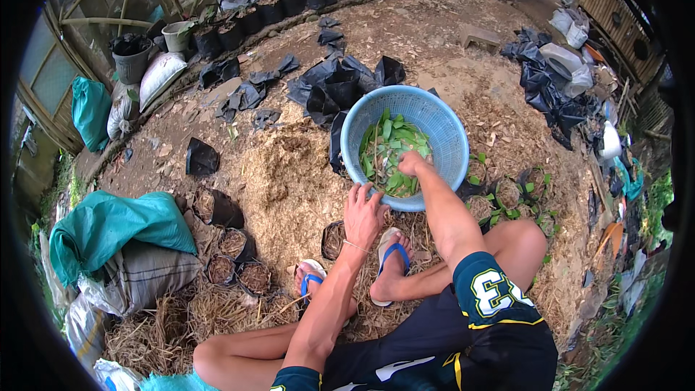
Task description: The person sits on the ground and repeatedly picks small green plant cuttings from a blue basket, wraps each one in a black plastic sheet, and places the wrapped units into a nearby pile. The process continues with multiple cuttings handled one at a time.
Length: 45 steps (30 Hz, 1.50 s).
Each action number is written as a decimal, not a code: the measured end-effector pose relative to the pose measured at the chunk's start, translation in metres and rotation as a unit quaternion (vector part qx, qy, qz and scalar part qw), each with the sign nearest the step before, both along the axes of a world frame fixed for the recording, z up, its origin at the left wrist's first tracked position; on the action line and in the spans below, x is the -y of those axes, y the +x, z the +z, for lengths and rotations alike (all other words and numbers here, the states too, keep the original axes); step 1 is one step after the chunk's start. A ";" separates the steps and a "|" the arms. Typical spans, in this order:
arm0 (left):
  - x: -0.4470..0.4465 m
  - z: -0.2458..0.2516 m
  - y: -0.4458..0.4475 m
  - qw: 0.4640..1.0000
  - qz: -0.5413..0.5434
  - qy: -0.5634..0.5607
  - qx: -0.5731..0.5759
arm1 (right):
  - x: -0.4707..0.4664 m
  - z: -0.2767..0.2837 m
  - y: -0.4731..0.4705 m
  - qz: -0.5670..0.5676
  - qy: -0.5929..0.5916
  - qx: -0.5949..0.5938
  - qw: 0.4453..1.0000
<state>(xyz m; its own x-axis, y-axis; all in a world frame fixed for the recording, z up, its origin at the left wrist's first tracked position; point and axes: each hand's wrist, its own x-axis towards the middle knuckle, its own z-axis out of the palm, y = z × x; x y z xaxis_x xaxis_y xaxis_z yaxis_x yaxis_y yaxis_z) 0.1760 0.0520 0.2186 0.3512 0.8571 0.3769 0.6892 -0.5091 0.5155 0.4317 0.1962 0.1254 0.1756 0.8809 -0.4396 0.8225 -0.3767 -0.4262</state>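
A round blue plastic basket [352, 125] with mesh-like walls stands on the ground before me. Cut green leaves [392, 136] lie in its bottom, mixed with some brown bits. My right hand [414, 164] reaches down inside, its curled fingers among the leaves; whether they grip any cannot be made out. My left hand [362, 217], fingers spread, touches the near left part of the basket's rim. A thin pale bracelet [355, 246] circles the left wrist. Close to that hand is a black nursery bag [332, 240] filled with dry brown matter.
Wood shavings [277, 174] lie heaped left of the basket, with empty black plastic bags [331, 87] behind it. Filled nursery bags [255, 277] and sacks [125, 228] stand at left. Small leafy plants [510, 195] are right of the basket. Straw [163, 331] covers ground by my leg.
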 end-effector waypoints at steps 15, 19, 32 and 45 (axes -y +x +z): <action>-0.013 0.012 0.001 0.992 -0.010 -0.036 0.121 | 0.035 0.061 -0.055 -0.403 0.320 -0.397 0.760; -0.033 0.024 -0.013 0.932 0.027 -0.205 0.297 | 0.054 0.110 -0.107 -0.277 0.316 -0.533 0.734; -0.019 0.006 -0.142 0.811 0.270 -0.139 0.500 | 0.098 0.130 -0.222 0.003 0.376 -0.318 0.870; 0.009 -0.033 -0.133 0.726 0.130 -0.260 0.623 | 0.115 0.123 -0.238 0.000 0.210 -0.426 0.880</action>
<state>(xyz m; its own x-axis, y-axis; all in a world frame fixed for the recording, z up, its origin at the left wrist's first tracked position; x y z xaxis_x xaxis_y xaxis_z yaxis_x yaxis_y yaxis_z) 0.0428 0.0431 0.1856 -0.1843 0.9734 -0.1360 -0.4396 0.0421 0.8972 0.1937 0.0811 0.2479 -0.0595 0.9971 -0.0466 0.1370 -0.0381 -0.9898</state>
